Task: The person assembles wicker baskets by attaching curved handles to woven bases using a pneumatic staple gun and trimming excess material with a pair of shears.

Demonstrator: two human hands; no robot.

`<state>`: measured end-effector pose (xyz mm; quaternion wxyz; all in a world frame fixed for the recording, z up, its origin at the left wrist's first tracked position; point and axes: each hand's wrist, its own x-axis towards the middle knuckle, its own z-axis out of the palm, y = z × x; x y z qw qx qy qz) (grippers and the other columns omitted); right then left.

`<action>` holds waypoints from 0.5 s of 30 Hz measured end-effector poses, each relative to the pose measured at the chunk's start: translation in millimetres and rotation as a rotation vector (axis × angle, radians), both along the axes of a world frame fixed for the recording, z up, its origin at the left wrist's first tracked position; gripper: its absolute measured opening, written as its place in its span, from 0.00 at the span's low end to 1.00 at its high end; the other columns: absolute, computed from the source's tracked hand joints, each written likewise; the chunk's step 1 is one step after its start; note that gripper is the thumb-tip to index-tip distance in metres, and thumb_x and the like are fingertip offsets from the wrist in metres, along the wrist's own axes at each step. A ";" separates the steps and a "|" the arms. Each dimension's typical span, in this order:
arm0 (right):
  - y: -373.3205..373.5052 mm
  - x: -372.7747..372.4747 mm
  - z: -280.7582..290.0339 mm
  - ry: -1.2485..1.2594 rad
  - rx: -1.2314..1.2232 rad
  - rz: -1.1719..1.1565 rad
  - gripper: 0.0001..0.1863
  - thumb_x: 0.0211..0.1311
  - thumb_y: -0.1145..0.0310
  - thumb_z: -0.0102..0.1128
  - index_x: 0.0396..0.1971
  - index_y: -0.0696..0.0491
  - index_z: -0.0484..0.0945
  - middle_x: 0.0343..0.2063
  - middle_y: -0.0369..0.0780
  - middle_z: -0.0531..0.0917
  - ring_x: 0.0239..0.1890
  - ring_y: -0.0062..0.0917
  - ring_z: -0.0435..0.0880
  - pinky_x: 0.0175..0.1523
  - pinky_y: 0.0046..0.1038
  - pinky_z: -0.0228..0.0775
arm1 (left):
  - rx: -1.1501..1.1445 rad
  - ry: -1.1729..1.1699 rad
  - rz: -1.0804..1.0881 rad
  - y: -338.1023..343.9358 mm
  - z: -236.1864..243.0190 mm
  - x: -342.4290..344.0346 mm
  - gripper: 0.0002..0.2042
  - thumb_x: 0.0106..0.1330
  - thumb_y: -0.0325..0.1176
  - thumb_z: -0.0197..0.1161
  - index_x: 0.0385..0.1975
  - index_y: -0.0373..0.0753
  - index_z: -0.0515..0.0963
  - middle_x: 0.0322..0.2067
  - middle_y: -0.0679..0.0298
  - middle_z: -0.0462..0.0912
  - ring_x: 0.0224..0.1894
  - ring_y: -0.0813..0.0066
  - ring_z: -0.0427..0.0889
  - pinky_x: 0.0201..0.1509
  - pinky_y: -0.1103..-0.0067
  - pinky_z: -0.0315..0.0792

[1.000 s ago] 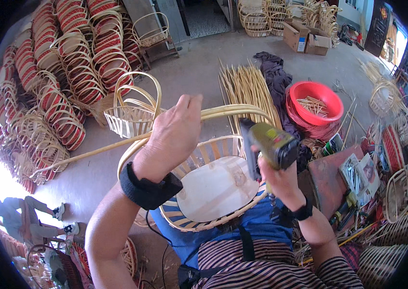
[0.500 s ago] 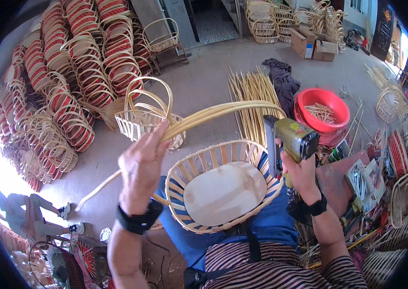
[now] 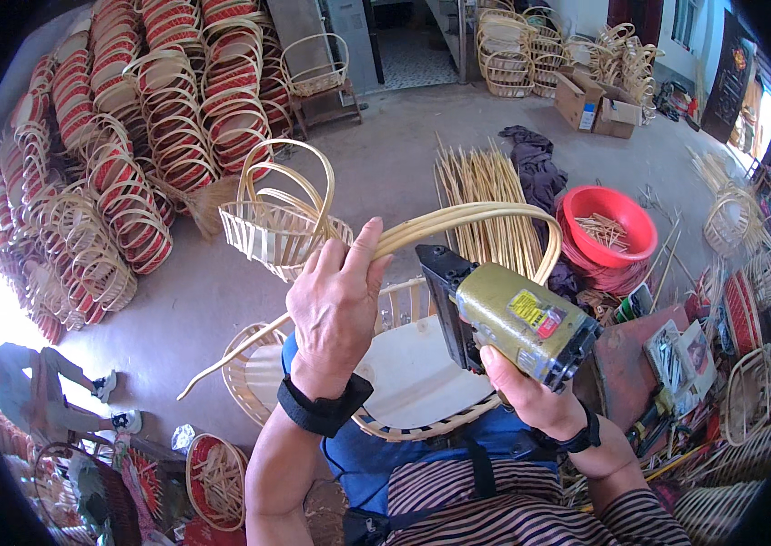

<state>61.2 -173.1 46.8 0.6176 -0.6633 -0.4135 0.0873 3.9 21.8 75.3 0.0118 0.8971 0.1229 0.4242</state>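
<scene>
My left hand [image 3: 335, 305] is closed round a bundle of bent cane strips [image 3: 458, 215]. The strips arch to the right and curl down at their far end, and one loose tail sticks out to the lower left. My right hand [image 3: 536, 396] grips an olive-green nail gun [image 3: 517, 314] with a black nose, raised over the basket and under the arch. On my lap lies an oval slatted basket [image 3: 404, 364] with a pale wooden bottom. My hands and the gun hide part of its rim.
Handled baskets [image 3: 281, 232] stand on the floor ahead, near a pile of thin sticks [image 3: 486, 196]. A red basin [image 3: 627, 232] of short sticks is at right. Red-trimmed baskets [image 3: 167, 100] are stacked far left. Another person's legs [image 3: 67, 387] show at lower left.
My left hand has shifted right with the cane strips. The nail gun has come up and left, away from the strips' curled end, which now shows beyond it.
</scene>
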 end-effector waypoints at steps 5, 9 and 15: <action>1.5 -1.7 0.2 -0.046 -0.044 0.038 0.09 0.46 0.76 0.55 0.31 0.58 0.74 0.28 0.40 0.78 0.31 0.25 0.77 0.37 0.23 0.67 | 0.004 -0.031 -0.023 1.2 -1.4 2.5 0.16 0.48 0.34 0.59 0.39 0.43 0.71 0.18 0.63 0.66 0.22 0.69 0.69 0.24 0.76 0.65; 0.3 -1.6 -4.9 0.025 -0.036 0.016 0.09 0.45 0.76 0.54 0.31 0.58 0.74 0.28 0.40 0.78 0.31 0.25 0.77 0.37 0.24 0.67 | -0.056 0.038 -0.011 -5.2 4.8 -0.4 0.13 0.51 0.31 0.55 0.38 0.40 0.71 0.25 0.60 0.72 0.28 0.64 0.73 0.29 0.75 0.66; 2.2 -0.8 -1.0 -0.131 -0.029 0.010 0.12 0.49 0.77 0.50 0.37 0.58 0.70 0.27 0.37 0.75 0.26 0.19 0.72 0.31 0.19 0.65 | -0.068 0.047 -0.016 -6.9 6.1 -0.3 0.13 0.51 0.32 0.55 0.39 0.40 0.71 0.24 0.60 0.72 0.27 0.64 0.72 0.29 0.75 0.66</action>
